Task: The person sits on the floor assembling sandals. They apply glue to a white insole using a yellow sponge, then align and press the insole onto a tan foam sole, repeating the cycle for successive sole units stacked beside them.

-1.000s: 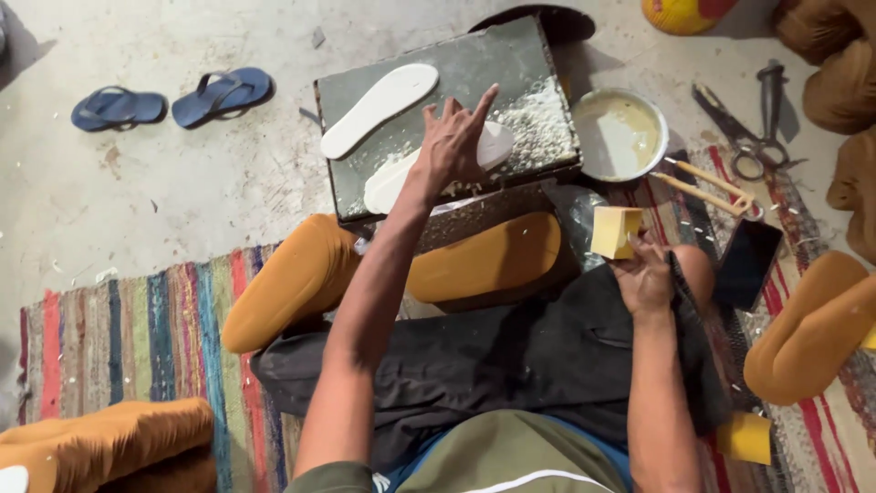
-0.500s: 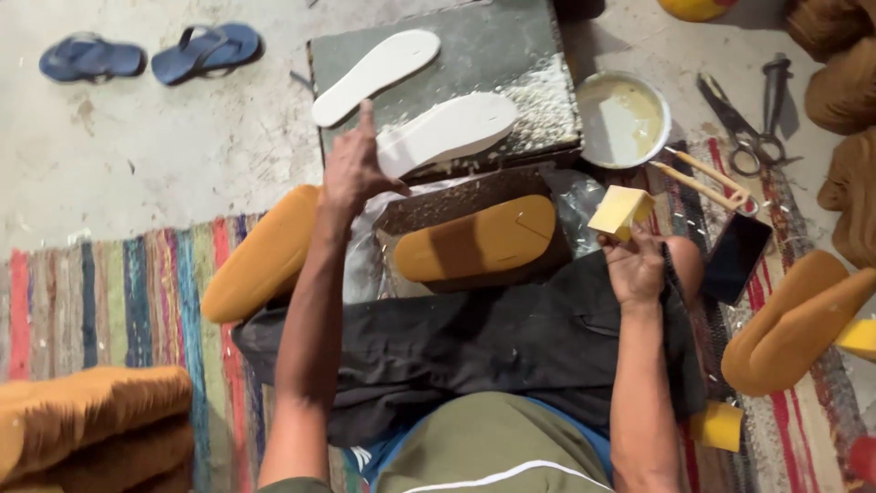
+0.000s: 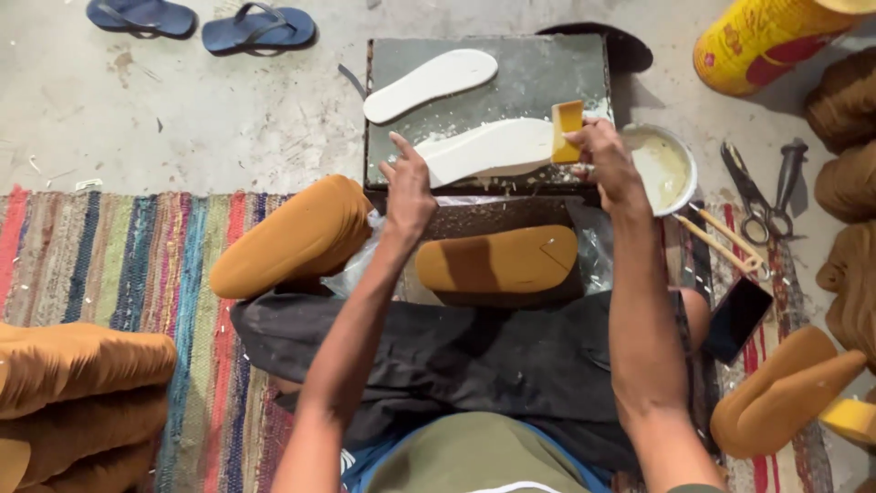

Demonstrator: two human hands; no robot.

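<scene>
A white foam insole (image 3: 488, 149) lies across the near edge of a grey stone slab (image 3: 538, 78). My left hand (image 3: 409, 187) presses its fingertips on the insole's left end. My right hand (image 3: 602, 160) grips a small yellow sponge block (image 3: 567, 119) and holds it against the insole's right end. A second white insole (image 3: 429, 84) rests further back on the slab. A tan sole (image 3: 497, 259) sits on a block below the slab, just in front of my lap.
A white bowl of pale glue (image 3: 664, 167) stands right of the slab, with scissors and pliers (image 3: 762, 196) beyond and a dark phone (image 3: 737, 319). Tan soles (image 3: 292, 239) are stacked left (image 3: 78, 393) and right (image 3: 785, 393). Blue flip-flops (image 3: 255, 29) lie on the concrete. A striped rug (image 3: 128, 265) covers the floor.
My right hand has lifted the yellow sponge from near my lap up onto the insole's right end. My left hand has shifted along the insole to press its left end.
</scene>
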